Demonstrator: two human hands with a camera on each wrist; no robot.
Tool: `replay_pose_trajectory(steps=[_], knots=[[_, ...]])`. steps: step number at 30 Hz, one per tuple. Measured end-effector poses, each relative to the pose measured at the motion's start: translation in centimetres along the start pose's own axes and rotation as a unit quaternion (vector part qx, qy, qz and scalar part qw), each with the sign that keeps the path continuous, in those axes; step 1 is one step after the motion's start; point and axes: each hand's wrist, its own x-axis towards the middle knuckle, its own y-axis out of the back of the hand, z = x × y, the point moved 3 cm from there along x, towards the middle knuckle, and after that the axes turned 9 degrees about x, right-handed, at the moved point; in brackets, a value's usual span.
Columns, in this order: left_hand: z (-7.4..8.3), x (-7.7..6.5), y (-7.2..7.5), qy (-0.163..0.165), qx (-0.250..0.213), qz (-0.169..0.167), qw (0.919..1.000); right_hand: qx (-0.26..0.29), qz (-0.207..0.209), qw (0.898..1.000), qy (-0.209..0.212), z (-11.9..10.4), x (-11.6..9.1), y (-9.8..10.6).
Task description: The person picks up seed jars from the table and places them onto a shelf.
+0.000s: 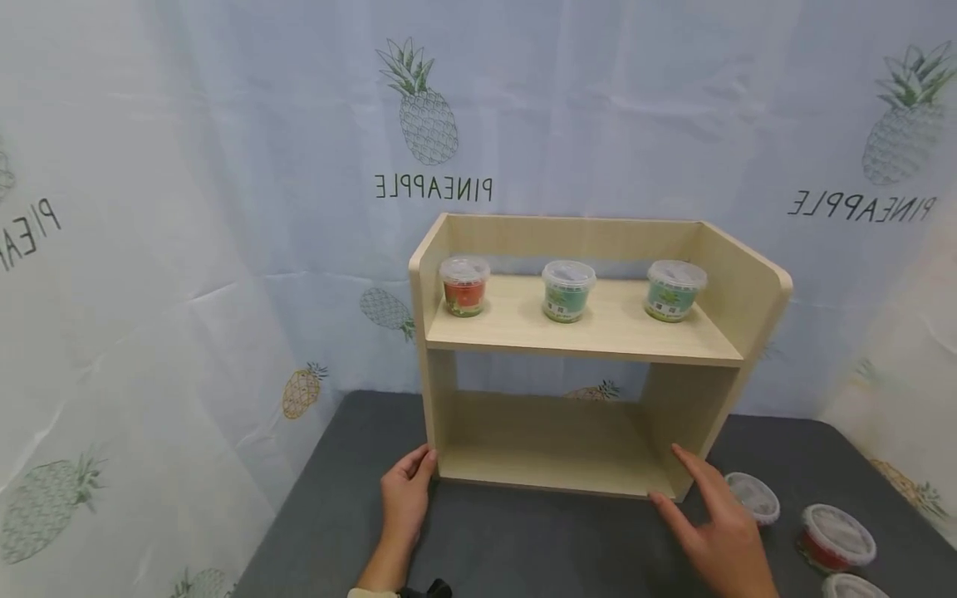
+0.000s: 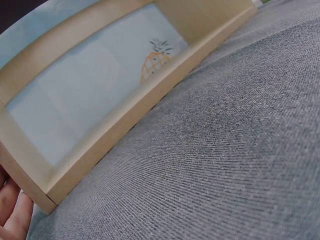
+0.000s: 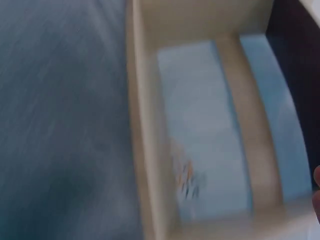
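Observation:
A two-tier wooden shelf [image 1: 516, 333] stands on the dark cloth-covered table. My left hand [image 1: 406, 498] rests against its lower left corner, fingers along the outer side panel; the left wrist view shows these fingers [image 2: 14, 212] beside the panel. Near the lower right corner is my right hand [image 1: 718, 531], thumb and forefinger spread apart with nothing between them. On the upper tier sit a red-labelled lidded cup [image 1: 464, 296] at left and two green-labelled lidded cups, one in the middle [image 1: 566, 301] and one at right [image 1: 671, 299]. Blur softens the right wrist view.
Right of my right hand, several lidded cups stand on the table: one close beside it [image 1: 753, 497], a red one [image 1: 836, 538] further out, and another [image 1: 852, 586] cut off by the frame's bottom edge. A pineapple-print curtain [image 1: 314, 166] hangs behind the shelf and at both sides.

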Motion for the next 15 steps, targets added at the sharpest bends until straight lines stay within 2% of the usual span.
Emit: replay_pose_trajectory(steps=[3, 7, 9, 11, 14, 15], knots=[[0.2, 0.2, 0.2, 0.001, 0.004, 0.004, 1.0000, -0.033, 0.027, 0.999, -0.033, 1.8, -1.2, 1.7], [0.1, 0.3, 0.2, 0.002, 0.006, 0.006, 1.0000, -0.075, 0.073, 0.990, -0.091, 4.0, -2.8, 4.3], [0.0, 0.2, 0.2, 0.003, 0.003, 0.005, 1.0000, -0.096, 0.058, 0.984, -0.138, 5.1, -3.3, 5.8], [-0.1, 0.1, 0.2, 0.006, 0.000, 0.007, 1.0000, -0.110, 0.044, 0.974, -0.193, 6.3, -3.9, 7.2], [-0.2, -0.1, 0.2, 0.005, -0.004, 0.010, 0.9999, -0.129, 0.021, 0.952, -0.278, 8.1, -4.6, 9.2], [-0.2, -0.1, 0.2, 0.005, -0.003, 0.011, 0.9999, -0.139, 0.027, 0.942, -0.305, 8.7, -4.9, 9.8]])
